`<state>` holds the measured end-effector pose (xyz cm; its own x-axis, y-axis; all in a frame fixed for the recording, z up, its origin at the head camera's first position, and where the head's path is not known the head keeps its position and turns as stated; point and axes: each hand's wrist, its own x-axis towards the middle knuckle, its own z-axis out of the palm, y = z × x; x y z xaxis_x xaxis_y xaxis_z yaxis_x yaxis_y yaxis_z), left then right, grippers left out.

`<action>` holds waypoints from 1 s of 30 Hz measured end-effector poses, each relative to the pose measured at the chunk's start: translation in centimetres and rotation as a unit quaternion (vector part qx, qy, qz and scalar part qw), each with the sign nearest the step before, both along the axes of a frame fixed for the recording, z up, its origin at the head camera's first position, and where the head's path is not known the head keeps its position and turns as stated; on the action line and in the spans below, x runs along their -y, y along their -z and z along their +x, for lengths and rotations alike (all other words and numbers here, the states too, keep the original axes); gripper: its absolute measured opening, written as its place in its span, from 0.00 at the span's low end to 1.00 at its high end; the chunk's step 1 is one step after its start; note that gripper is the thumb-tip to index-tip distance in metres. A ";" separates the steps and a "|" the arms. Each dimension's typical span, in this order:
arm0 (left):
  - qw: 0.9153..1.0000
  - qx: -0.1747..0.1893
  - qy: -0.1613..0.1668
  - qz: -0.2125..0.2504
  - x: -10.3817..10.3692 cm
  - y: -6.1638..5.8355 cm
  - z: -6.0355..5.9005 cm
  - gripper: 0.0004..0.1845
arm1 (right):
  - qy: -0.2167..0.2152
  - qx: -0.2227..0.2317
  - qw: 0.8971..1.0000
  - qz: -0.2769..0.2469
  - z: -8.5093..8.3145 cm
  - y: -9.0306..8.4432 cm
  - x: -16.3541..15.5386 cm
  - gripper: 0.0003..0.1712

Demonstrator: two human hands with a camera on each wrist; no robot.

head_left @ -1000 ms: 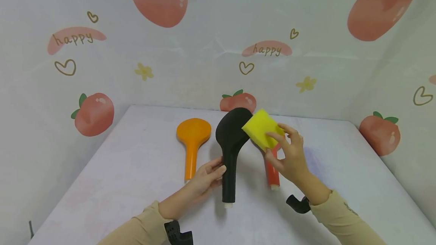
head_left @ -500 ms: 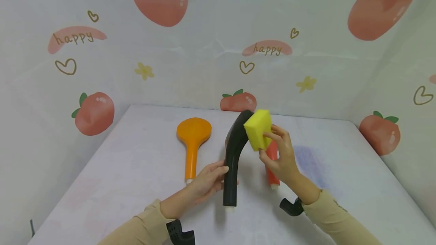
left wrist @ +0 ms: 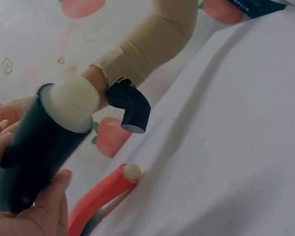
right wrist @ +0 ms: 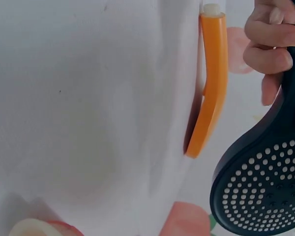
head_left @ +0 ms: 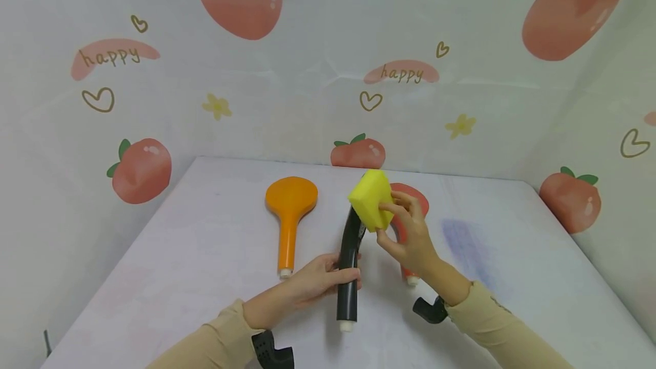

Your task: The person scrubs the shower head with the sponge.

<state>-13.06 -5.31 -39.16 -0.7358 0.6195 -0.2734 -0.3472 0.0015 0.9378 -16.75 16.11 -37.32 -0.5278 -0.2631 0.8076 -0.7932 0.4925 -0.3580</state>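
Note:
My left hand (head_left: pixel 319 281) grips the handle of a black shower head (head_left: pixel 348 246), thumb across the front, and holds it raised over the table. Pale nozzles dot its spray face (right wrist: pixel 265 191) in the right wrist view, and a whitish threaded end (left wrist: pixel 76 101) sticks out of the handle in the left wrist view. Between thumb and fingers, my right hand (head_left: pixel 414 239) pinches a yellow sponge (head_left: pixel 370 203) at the shower head's top, covering most of that part in the head view. Whether the sponge touches it I cannot tell.
An orange shower head (head_left: pixel 291 195) lies on the white table (head_left: pixel 195 255) to the left. Behind my right hand lies a red shower head (head_left: pixel 419 198), partly hidden. A fruit-print cloth (head_left: pixel 287 90) hangs behind the table. Black curved pieces (head_left: pixel 431 309) are worn at both wrists.
The black shower head has turned about its handle, from its broad back to nearly edge-on, and has come slightly lower. My right hand has moved left with the sponge, uncovering more red.

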 end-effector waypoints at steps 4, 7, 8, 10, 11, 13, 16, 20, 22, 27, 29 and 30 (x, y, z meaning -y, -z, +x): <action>1.000 -0.013 0.007 -0.021 0.2 -0.2 0.0 0.31 | 0.008 -0.002 1.000 0.014 -0.1 0.2 0.1 0.29; 0.999 -0.026 0.004 -0.020 0.3 -0.2 -0.1 0.30 | 0.013 0.015 1.000 0.020 -0.1 0.3 0.1 0.28; 0.999 -0.030 0.004 -0.017 0.4 -0.2 -0.1 0.30 | 0.016 0.022 0.999 0.025 -0.1 0.4 0.1 0.27; 1.000 -0.030 0.008 -0.005 0.4 -0.1 0.0 0.32 | 0.021 0.030 0.999 0.034 -0.1 0.5 0.2 0.27; 0.999 -0.030 0.012 0.003 0.4 0.0 0.0 0.33 | 0.023 0.029 0.999 0.039 -0.1 0.6 0.3 0.27; 0.999 -0.027 0.021 0.018 0.3 0.1 0.0 0.34 | 0.030 0.021 0.998 0.049 -0.1 0.7 0.5 0.27; 0.999 -0.018 0.029 0.039 0.2 0.3 -0.1 0.34 | 0.036 0.013 0.998 0.057 0.1 0.7 0.7 0.26; 0.997 -0.012 0.045 0.058 0.2 0.6 -0.3 0.33 | 0.038 0.024 0.996 0.077 0.4 0.7 0.7 0.23; 0.996 -0.009 0.062 0.069 0.2 0.8 -0.4 0.32 | 0.031 0.036 0.995 0.083 0.5 0.7 0.7 0.19; 0.992 -0.001 0.092 0.082 0.2 0.7 -0.3 0.33 | 0.019 0.024 0.996 0.079 0.4 0.9 1.0 0.24; 0.994 -0.005 0.088 0.071 0.3 0.7 -0.3 0.33 | 0.020 0.012 0.997 0.077 0.4 0.9 1.1 0.23; 0.995 -0.007 0.083 0.062 0.3 0.7 -0.2 0.34 | 0.020 0.008 0.997 0.077 0.3 0.9 1.1 0.21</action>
<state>-13.29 -5.61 -39.85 -0.6242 0.7605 -0.1787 -0.3390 -0.0576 0.9390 -16.43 14.97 -38.24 -0.5530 -0.3614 0.7507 -0.7666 0.5736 -0.2886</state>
